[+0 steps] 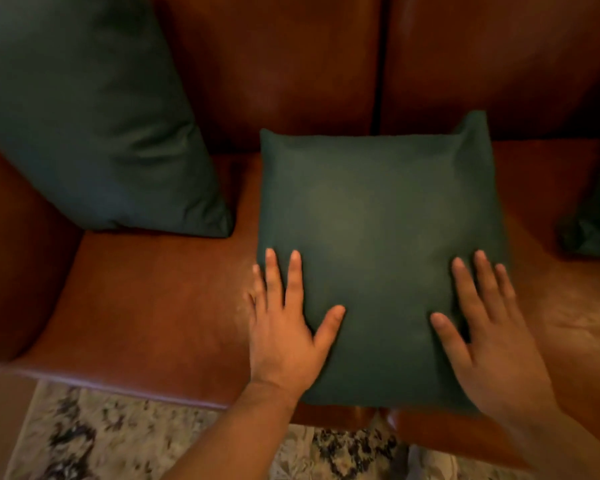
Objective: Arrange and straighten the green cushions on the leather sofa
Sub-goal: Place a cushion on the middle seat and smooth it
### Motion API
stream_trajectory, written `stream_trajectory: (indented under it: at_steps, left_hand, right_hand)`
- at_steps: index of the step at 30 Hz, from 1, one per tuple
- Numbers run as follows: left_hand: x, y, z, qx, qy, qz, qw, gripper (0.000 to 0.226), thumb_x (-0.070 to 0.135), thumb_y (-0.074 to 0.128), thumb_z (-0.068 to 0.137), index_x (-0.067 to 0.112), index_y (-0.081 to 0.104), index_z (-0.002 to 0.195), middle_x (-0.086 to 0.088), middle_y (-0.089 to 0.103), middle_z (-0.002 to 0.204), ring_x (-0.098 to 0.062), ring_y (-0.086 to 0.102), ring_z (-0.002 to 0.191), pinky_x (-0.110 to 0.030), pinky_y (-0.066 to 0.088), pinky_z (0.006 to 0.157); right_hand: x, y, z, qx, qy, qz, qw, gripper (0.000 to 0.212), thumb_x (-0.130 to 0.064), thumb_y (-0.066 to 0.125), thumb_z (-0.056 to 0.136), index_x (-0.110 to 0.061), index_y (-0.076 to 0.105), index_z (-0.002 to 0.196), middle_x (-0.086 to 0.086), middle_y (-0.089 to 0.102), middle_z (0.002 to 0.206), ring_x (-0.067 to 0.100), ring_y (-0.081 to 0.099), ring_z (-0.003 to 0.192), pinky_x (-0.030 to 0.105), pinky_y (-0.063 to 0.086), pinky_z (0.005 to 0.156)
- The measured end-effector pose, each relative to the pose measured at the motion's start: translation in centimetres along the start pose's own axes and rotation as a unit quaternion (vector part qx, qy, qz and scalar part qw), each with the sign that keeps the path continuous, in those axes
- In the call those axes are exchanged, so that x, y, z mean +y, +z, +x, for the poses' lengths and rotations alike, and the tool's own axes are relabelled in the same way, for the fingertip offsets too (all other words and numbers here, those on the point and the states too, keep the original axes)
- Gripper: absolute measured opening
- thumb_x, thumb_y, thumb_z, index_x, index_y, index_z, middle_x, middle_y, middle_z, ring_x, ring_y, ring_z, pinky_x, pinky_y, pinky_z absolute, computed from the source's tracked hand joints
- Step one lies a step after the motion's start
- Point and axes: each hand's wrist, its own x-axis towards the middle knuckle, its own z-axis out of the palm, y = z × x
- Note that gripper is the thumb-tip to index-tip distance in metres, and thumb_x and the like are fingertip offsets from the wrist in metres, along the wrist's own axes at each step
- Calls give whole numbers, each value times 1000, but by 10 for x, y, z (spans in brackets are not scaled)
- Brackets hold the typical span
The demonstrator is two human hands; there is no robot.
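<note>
left hand (284,341) and right hand (492,348) rest flat, fingers (293,282) straight, on the middle green cushion (378,220).

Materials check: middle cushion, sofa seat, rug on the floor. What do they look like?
Middle cushion: likely woven fabric, matte dark green; soft wrinkles at its corners, no gloss.
Sofa seat: leather or leather-look, smooth reddish brown; sheen and pale scuffs.
Rug: textile, pale with dark mottling; too blurred to tell the pile.
</note>
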Motion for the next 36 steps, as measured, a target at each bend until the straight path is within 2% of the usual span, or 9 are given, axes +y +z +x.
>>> stream_trajectory:
  at_steps: [4,9,14,18,21,24,26,31,36]
  left_hand:
    - [1,-3,4,-53,-35,12,998,98,83,21,91,33,-11,168,-2,-22,177,-30,-14,165,-60,9,131]
    - [34,-22,35,80,66,-4,995,85,56,45,97,25,14,170,-8,-5,180,-32,-5,166,-61,7,129]
    - [56,-12,70,-18,47,72,996,74,62,12,103,36,-7,169,-3,-20,178,-30,-19,164,-65,3,130]
    - [55,-14,73,-30,36,80,996,75,64,15,102,37,-5,169,-2,-12,179,-30,-11,165,-64,3,130]
    - [62,-25,80,-89,16,95,991,79,67,8,96,40,-10,167,0,-15,179,-28,-10,166,-64,6,131]
    - [76,-44,94,-79,19,95,992,85,63,28,86,32,22,166,-12,21,173,-38,28,157,-60,28,124]
    - [76,-53,110,-3,33,63,997,78,53,44,78,21,50,150,-17,47,152,-42,51,135,-55,42,113]
    - [49,-38,150,-67,3,64,996,83,71,21,94,41,-1,168,0,-12,179,-27,-11,165,-69,6,128]
    - [30,-37,163,-16,41,9,999,85,75,23,90,43,9,167,-2,-3,180,-30,-6,166,-70,8,127]
  right_hand:
    - [-14,-4,0,1,17,-14,1000,74,-67,28,100,-40,13,168,0,15,178,30,12,164,67,25,124]
    - [-27,-33,29,24,28,-13,999,71,-52,44,88,-19,51,150,12,42,161,38,35,151,70,32,118]
    - [-46,-48,87,99,-40,-17,994,73,-43,45,95,-26,31,164,4,17,177,27,10,164,62,16,126]
    - [-43,-43,119,-106,-25,-141,984,77,-65,18,102,-36,-4,170,-7,-6,179,23,-5,165,61,8,130]
    - [-48,-53,137,-108,-18,-152,982,78,-68,21,97,-36,15,168,-5,14,178,25,16,163,62,18,127]
    - [-62,-64,154,-4,-60,-134,989,76,-65,34,93,-27,43,159,4,40,168,31,34,155,66,29,121]
    - [-59,-56,157,-25,-98,-141,985,75,-63,32,99,-32,28,167,3,22,176,30,17,163,66,18,126]
    - [-53,-33,172,-115,-48,-135,983,77,-66,16,96,-44,2,168,-11,3,179,23,-3,164,64,4,129]
    - [-77,-31,188,-55,33,-92,994,87,-67,26,83,-47,4,165,-12,-3,178,34,0,163,72,18,121]
